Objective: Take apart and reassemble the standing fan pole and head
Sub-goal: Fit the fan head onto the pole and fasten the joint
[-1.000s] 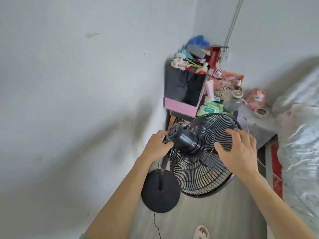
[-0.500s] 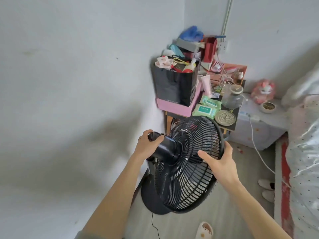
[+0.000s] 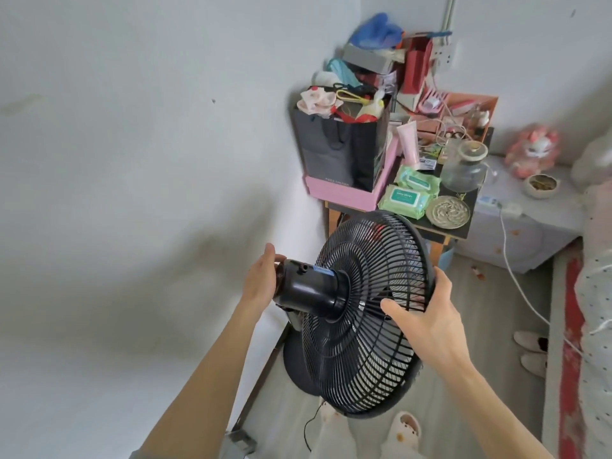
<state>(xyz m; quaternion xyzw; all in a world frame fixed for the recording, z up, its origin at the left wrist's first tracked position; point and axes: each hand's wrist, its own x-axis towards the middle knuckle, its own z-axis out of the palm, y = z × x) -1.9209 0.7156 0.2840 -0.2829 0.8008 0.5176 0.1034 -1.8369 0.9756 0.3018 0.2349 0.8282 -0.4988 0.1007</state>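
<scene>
The black fan head (image 3: pixel 357 313) fills the middle of the view, its round grille cage facing right and its motor housing (image 3: pixel 308 288) pointing left. My left hand (image 3: pixel 261 279) wraps the rear end of the motor housing. My right hand (image 3: pixel 427 313) grips the grille's right rim, thumb on the back wires. The round black base (image 3: pixel 294 369) shows on the floor behind the grille's lower left. The pole is hidden behind the head.
A cluttered small table (image 3: pixel 457 231) stands in the corner behind the fan, with a black bag (image 3: pixel 334 144) in a pink box, wipes and a glass jar. A bed edge (image 3: pixel 573 326) runs along the right. The fan's cord (image 3: pixel 309 429) trails on the floor near my slippered feet.
The fan head has swung from facing down to facing right and sits higher. My left hand moved to the motor's rear end; my right hand shifted to the grille's rim.
</scene>
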